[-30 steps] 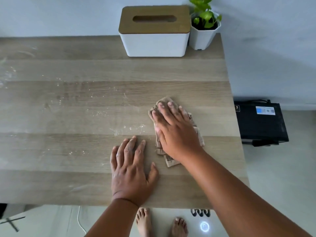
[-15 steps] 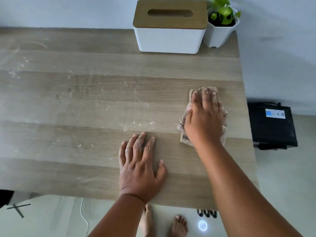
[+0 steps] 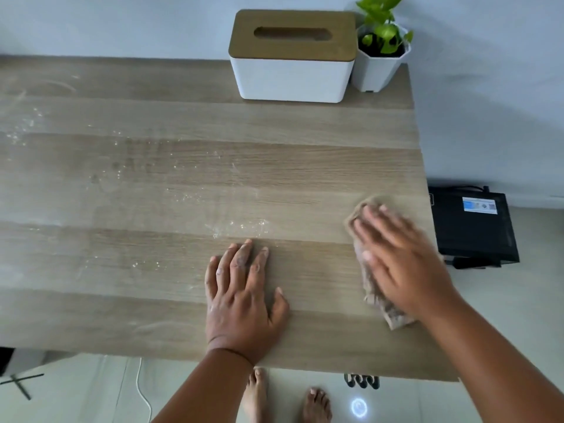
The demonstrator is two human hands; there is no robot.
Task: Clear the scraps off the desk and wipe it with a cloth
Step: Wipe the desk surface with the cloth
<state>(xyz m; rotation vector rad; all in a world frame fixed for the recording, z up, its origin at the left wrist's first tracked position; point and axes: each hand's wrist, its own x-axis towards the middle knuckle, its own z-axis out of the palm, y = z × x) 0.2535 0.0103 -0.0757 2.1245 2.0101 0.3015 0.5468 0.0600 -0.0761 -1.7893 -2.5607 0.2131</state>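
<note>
The wooden desk (image 3: 152,300) fills most of the view. White dusty specks and smears (image 3: 241,225) lie across its middle and left. My right hand (image 3: 399,257) presses flat, fingers straight, on a brownish folded cloth (image 3: 384,306) near the desk's right edge; hand and cloth are motion-blurred. My left hand (image 3: 241,297) rests flat on the desk near the front edge, fingers spread, holding nothing.
A white tissue box with a wooden lid (image 3: 293,56) and a small potted plant (image 3: 381,56) stand at the back right by the wall. A black box-shaped device (image 3: 473,227) sits on the floor right of the desk. My bare feet (image 3: 287,398) show below the front edge.
My right hand has slid the cloth from the desk's middle rightward to its right edge. My left hand has stayed planted in place.
</note>
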